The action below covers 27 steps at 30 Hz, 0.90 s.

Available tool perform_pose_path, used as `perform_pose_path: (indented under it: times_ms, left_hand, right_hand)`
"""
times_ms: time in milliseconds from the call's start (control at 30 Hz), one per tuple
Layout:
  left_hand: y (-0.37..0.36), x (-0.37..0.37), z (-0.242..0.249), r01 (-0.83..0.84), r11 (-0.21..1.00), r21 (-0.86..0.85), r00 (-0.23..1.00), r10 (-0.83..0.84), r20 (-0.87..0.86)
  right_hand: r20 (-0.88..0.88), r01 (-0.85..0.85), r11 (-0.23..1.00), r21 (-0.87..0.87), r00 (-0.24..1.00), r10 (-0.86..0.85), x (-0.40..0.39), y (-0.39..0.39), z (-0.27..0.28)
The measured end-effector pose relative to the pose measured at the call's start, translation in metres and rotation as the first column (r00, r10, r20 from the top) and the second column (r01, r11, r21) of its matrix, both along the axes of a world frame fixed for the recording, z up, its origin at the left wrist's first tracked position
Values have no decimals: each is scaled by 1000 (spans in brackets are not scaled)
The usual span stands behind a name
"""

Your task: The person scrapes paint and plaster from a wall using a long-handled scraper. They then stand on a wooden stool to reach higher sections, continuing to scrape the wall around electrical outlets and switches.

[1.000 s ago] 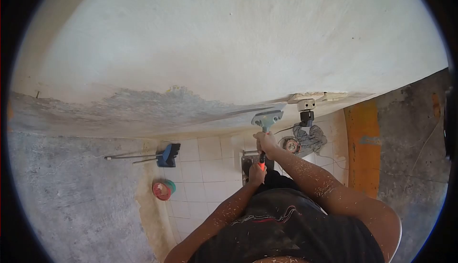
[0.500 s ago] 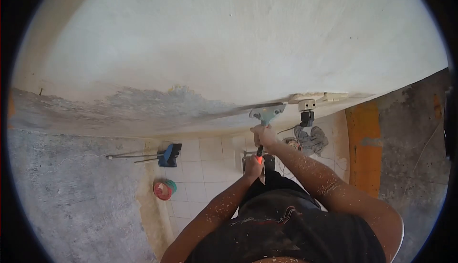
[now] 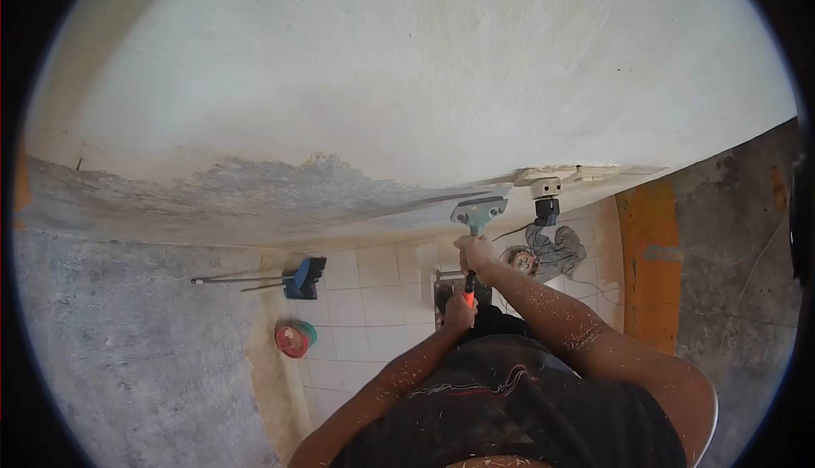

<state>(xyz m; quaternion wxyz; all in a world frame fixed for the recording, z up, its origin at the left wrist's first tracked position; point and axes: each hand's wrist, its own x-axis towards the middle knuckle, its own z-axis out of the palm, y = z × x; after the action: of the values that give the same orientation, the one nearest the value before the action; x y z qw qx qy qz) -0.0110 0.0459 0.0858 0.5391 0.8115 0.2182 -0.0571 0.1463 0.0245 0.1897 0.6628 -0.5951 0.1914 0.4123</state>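
Observation:
Both my hands grip one long-handled scraper (image 3: 478, 213) with a teal-grey head and an orange and black handle. My right hand (image 3: 475, 253) holds the shaft just below the head. My left hand (image 3: 459, 311) grips the handle's lower end. The scraper's blade rests against the white wall (image 3: 407, 69), at the edge of a grey patch (image 3: 255, 192) where the paint is gone. Pale flecks cover both my forearms and my dark shirt.
On the tiled floor (image 3: 365, 307) below lie a blue broom (image 3: 301, 277) and a red and green round thing (image 3: 292, 338). A wall socket with a black plug (image 3: 545, 200), a rag (image 3: 556, 247) and an orange door frame (image 3: 645, 264) are at the right.
The scraper head dipped back down and slightly right along the wall after pushing up half a second ago. Both hands stayed on the handle.

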Motion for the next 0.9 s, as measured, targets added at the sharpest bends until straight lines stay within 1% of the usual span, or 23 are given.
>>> perform_pose_path:
  times_ms: [33, 67, 100, 133, 167, 200, 233, 300, 333, 367, 433, 467, 500, 567, 600, 633, 700, 733, 767, 800, 833, 867, 900]
  left_hand:
    - [-3, 0, 6, 3, 994, -108, 998, -9, -55]
    - [-6, 10, 8, -73, 983, 170, 984, 44, 171]
    - [0, 16, 0, -73, 984, 165, 986, 46, 162]
    - [9, 20, -16, -13, 982, 187, 996, -3, 88]
    - [16, 23, -33, 47, 977, 207, 998, -53, 20]
    - [17, 21, -49, -7, 999, 33, 997, 10, -78]
    - [13, 15, -50, -7, 999, 38, 998, 10, -68]
    - [1, -4, -47, -75, 997, 9, 997, 75, -8]
    - [0, -7, -31, -88, 981, -174, 980, 53, -192]
    - [3, 2, -30, -86, 981, -173, 980, 51, -195]
    - [4, 16, -44, -151, 985, -81, 988, 153, 23]
    - [17, 26, -10, -9, 993, 120, 1000, 10, -6]
    - [15, 21, -11, -11, 993, 119, 1000, 12, -8]
    - [14, 15, -22, -85, 991, -101, 996, 83, -17]
    - [7, -3, -52, -4, 973, 229, 990, -29, 137]
    - [7, -3, -38, -1, 973, 231, 990, -31, 138]
    - [-1, -1, -2, -15, 991, 136, 997, 3, 83]
    - [4, 17, 18, -74, 997, 22, 997, 74, -16]
    - [10, 19, -25, -13, 966, 260, 998, -3, 61]
    - [15, 17, -37, -12, 989, 150, 1000, 8, 28]
    - [22, 21, -42, -17, 999, 44, 1000, 16, 8]
    - [20, 20, -43, -20, 999, 49, 1000, 19, 18]
    - [14, 12, -45, -74, 997, 5, 997, 74, 12]
  right_hand:
    - [2, 4, 1000, 1, 1000, -4, 5, 1, 10]
    - [82, -66, 997, 33, 995, 63, 12, 2, 19]
    - [156, -139, 989, 55, 979, 129, 13, 1, 26]
    - [144, -140, 989, 51, 981, 131, 9, 2, 27]
    - [138, -85, 993, 78, 988, 73, 8, 4, 30]
    - [142, -31, 994, 109, 990, 16, 12, 7, 32]
    - [152, -32, 993, 113, 988, 15, 13, 7, 29]
    - [44, -11, 1000, -9, 999, 11, 3, 5, 15]
    - [-15, 29, 999, -25, 999, -29, 0, 6, 14]
    - [-17, 32, 999, -23, 999, -32, 3, 6, 11]
    - [162, -84, 994, 70, 984, 72, 12, 5, 20]
    - [147, -85, 994, 66, 986, 74, 8, 3, 20]
    - [105, -57, 994, 93, 993, 47, 8, 3, 22]
    - [83, -31, 991, 128, 996, 21, 13, 5, 23]
    - [33, -1, 997, 78, 999, -2, 7, 3, 17]
    - [-17, 28, 999, 25, 999, -27, 2, 2, 10]
    - [-19, 48, 999, -11, 999, -48, 5, 3, 8]
    - [72, -9, 1000, 29, 997, 7, 11, 5, 20]
    - [155, -72, 996, 60, 986, 62, 11, 6, 27]
    - [140, -73, 996, 53, 988, 65, 6, 4, 29]
    - [100, -48, 994, 95, 994, 38, 7, 4, 31]
    - [71, -23, 990, 141, 997, 13, 12, 6, 35]
    - [82, -24, 989, 148, 997, 12, 13, 6, 32]
